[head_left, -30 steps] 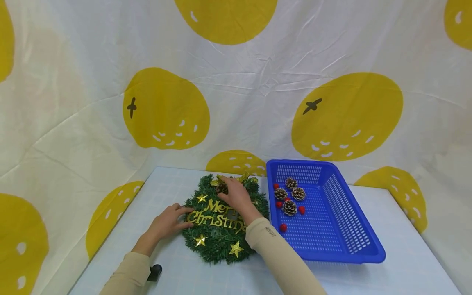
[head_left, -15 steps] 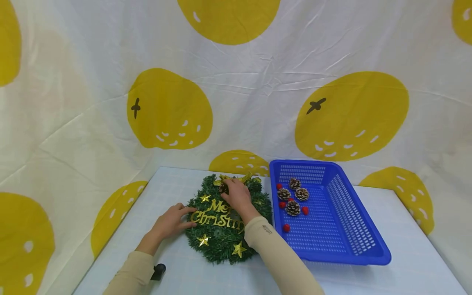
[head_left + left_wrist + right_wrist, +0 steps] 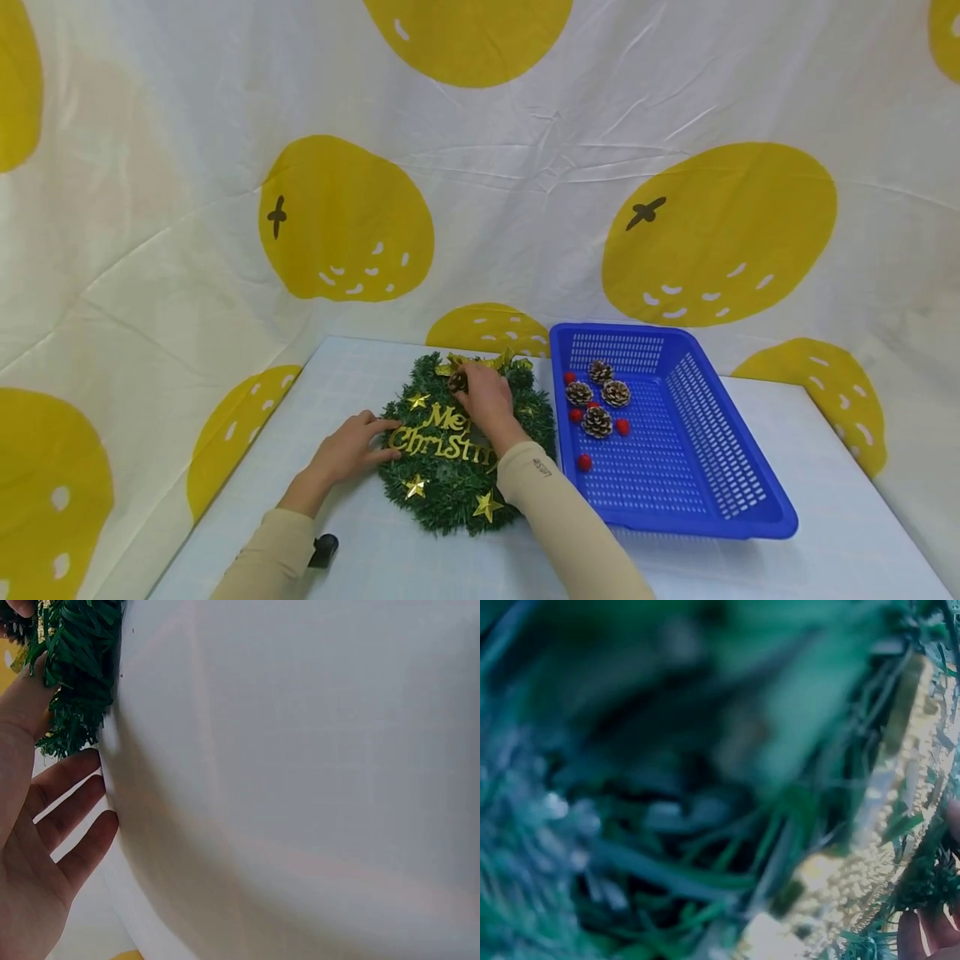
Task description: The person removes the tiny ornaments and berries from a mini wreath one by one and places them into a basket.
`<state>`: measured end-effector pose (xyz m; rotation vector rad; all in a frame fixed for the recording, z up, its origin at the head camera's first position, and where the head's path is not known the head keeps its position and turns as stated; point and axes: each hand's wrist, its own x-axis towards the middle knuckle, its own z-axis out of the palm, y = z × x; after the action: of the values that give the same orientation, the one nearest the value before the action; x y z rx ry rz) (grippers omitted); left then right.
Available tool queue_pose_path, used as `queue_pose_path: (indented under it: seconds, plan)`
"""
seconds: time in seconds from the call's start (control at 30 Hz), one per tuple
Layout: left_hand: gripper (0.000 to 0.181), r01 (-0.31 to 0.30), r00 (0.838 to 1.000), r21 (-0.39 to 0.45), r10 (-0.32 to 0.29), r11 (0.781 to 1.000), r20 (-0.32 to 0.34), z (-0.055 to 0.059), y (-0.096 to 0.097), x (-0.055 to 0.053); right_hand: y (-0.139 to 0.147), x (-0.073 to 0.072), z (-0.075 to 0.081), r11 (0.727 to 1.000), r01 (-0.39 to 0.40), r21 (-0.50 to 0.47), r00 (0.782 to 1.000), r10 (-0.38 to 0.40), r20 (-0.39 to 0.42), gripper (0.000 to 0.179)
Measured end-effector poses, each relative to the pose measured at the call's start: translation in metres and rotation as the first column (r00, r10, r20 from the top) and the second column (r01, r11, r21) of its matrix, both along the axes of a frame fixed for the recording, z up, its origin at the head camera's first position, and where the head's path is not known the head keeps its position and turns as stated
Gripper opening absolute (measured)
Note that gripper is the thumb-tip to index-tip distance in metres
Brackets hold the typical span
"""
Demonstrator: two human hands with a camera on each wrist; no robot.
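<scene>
A green Christmas wreath [image 3: 442, 515] with gold "Merry Christmas" lettering, gold stars and a gold bow [image 3: 495, 362] lies on the table. My left hand [image 3: 348, 450] rests at its left edge, the thumb side touching the greenery. In the left wrist view the other fingers [image 3: 86, 844] spread over the white cloth. Reaching over the upper part, my right hand [image 3: 487, 400] pinches a pine cone [image 3: 457, 381] against the needles below the bow. Blurred green needles and the glittery gold lettering [image 3: 877, 847] fill the right wrist view; the cone's underside is hidden.
A blue basket [image 3: 675, 530] stands close to the wreath's right side. Several pine cones [image 3: 597, 422] and red berries [image 3: 585, 462] lie in it. A small black object [image 3: 324, 551] is by the left sleeve. A lemon-print curtain [image 3: 495, 233] hangs behind the table [image 3: 405, 575].
The head view has shifted slightly. My right hand stays at the upper wreath with the pine cone, its fingers changing slightly; my left hand keeps its place at the edge.
</scene>
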<state>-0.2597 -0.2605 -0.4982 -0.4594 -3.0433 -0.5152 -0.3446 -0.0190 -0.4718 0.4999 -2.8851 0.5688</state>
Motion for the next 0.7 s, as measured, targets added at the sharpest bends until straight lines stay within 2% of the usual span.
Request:
queue_pose_path:
  seconds: [0.1,0.23,0.33,0.43,0.53,0.7]
  plan:
    - [0.055,-0.001,1.000,-0.001,0.001,1.000,0.003,0.000,0.000,-0.001,0.001,0.000,0.003,0.998,-0.009,-0.056,1.000,0.008,-0.023,0.040]
    - [0.055,0.002,1.000,-0.002,-0.002,1.000,0.005,0.000,-0.001,-0.001,0.002,0.000,0.011,0.983,-0.025,-0.183,0.999,0.021,-0.024,0.040]
    - [0.055,0.005,1.000,-0.004,-0.005,1.000,0.003,0.000,-0.001,-0.002,0.002,-0.001,0.017,0.959,-0.018,-0.284,1.000,0.022,0.013,0.042]
    - [0.055,0.005,1.000,0.001,-0.005,1.000,0.003,0.000,-0.001,-0.002,0.002,-0.001,0.024,0.942,-0.004,-0.337,0.999,0.019,0.041,0.043]
    - [0.055,0.005,1.000,0.003,-0.005,1.000,0.007,0.001,-0.001,-0.002,0.004,-0.001,0.032,0.924,-0.004,-0.383,0.999,0.024,0.046,0.043]
    - [0.055,-0.003,1.000,-0.002,0.003,1.000,0.011,0.001,-0.001,-0.001,0.011,0.002,0.049,0.875,-0.031,-0.483,0.998,0.049,0.025,0.047]
